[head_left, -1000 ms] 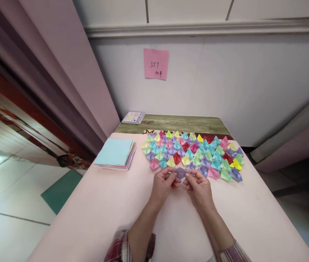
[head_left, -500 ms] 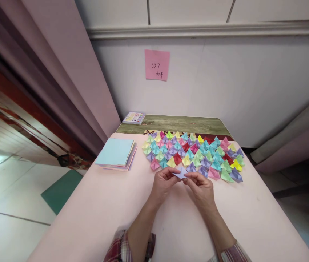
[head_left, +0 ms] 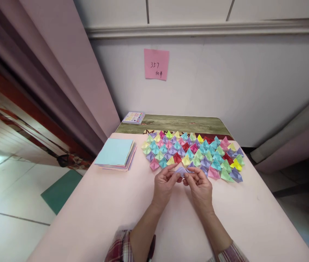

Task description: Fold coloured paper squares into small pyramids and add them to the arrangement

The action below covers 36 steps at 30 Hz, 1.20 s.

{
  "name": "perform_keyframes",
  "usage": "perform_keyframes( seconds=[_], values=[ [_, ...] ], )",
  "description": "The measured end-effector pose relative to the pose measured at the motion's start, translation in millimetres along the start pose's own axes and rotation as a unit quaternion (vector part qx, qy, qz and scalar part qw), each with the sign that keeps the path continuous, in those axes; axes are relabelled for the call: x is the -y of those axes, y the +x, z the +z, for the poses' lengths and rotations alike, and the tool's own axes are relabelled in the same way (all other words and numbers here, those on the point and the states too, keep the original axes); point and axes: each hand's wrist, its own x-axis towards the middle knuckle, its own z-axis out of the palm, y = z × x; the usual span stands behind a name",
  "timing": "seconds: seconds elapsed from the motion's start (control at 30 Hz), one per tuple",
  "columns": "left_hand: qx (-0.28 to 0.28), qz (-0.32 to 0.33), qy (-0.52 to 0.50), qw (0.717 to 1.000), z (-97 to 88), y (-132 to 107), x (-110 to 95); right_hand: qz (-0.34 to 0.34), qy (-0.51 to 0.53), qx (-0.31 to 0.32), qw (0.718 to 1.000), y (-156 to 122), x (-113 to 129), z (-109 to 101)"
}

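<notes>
Between both hands is a small pale-purple folded paper piece point(head_left: 181, 170), partly covered by fingers. My left hand point(head_left: 164, 183) is closed, pinching the paper's left side between thumb and fingers. On the opposite side my right hand point(head_left: 200, 185) pinches it too, thumb toward me. The two thumb tips lie close together at the paper's near edge. Just beyond the hands, rows of folded paper boats point(head_left: 197, 158) in many colours stand packed side by side on the pink tabletop point(head_left: 132, 203).
A stack of square paper point(head_left: 115, 152), light blue on top, lies at the left of the table. Farther back, a printed packet point(head_left: 133, 117) rests on a green wood-patterned surface point(head_left: 181, 123). A pink note point(head_left: 156, 64) is stuck on the wall behind.
The thumbs have moved inward and together over the near edge of the purple paper, covering more of it. Both hands still grip it at about the same spot.
</notes>
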Motion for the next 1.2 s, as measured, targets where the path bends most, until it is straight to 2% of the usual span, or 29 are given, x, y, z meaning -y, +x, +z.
perform_keyframes(
  seconds=[0.13, 0.3, 0.37, 0.5, 0.57, 0.83, 1.0, 1.1, 1.2],
  values=[
    [0.003, -0.04, -0.02, 0.999, -1.9, 2.7, 0.4, 0.029, 0.003, 0.001, 1.0, 1.5, -3.2, -1.2],
    [0.026, -0.07, 0.002, 0.997, -8.9, 6.8, 0.9, 0.079, -0.004, 0.044, 0.996, 6.3, -10.6, -7.0],
    [0.028, -0.048, 0.036, 0.998, -10.3, 6.7, 1.6, 0.082, -0.018, 0.045, 0.995, 7.3, -12.3, -8.7],
    [0.008, 0.044, 0.152, 0.987, -10.6, 4.6, 3.2, 0.081, -0.035, 0.02, 0.996, 7.4, -11.9, -9.6],
    [0.011, 0.062, 0.177, 0.982, -10.6, 4.1, 3.7, 0.085, -0.034, 0.011, 0.996, 7.0, -11.7, -9.2],
    [0.048, 0.033, 0.148, 0.987, -11.2, 4.2, -0.1, 0.084, -0.03, 0.041, 0.995, 8.4, -12.6, -8.1],
    [0.086, 0.01, 0.154, 0.984, -9.8, 3.1, -2.3, 0.083, -0.071, 0.069, 0.992, 7.0, -6.2, -9.5],
    [0.082, -0.008, 0.117, 0.99, -8.7, 2.9, -1.9, 0.08, -0.089, 0.058, 0.991, 5.6, -1.4, -10.4],
    [0.065, -0.051, 0.047, 0.995, -7.5, 2.6, -1.3, 0.074, -0.065, 0.021, 0.995, 5.0, 1.4, -10.2]
  ],
)
